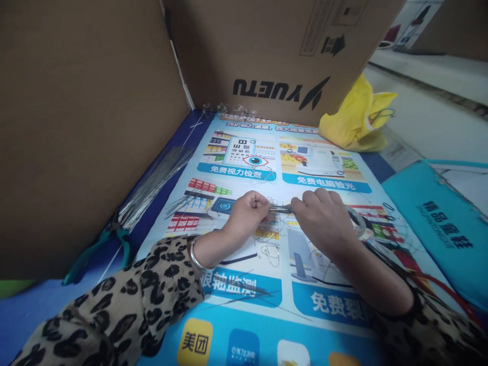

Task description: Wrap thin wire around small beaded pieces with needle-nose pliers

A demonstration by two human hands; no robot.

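Pliers (282, 209) are gripped by the right hand (324, 216) mid-frame while wire (254, 201) is apparently being bent in the left hand's (247, 212) pinch, so steady holding's probably needed next.

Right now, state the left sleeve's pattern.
The left sleeve has dark leopard spots on beige; see head view.

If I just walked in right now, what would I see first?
Probably the crumpled yellow bag at the back right. Next, perhaps, the big brown cardboard panel across the back, with upside-down lettering. Then the bare left hand and bare right hand, both at a thin silvery metal tool above the blue printed poster.
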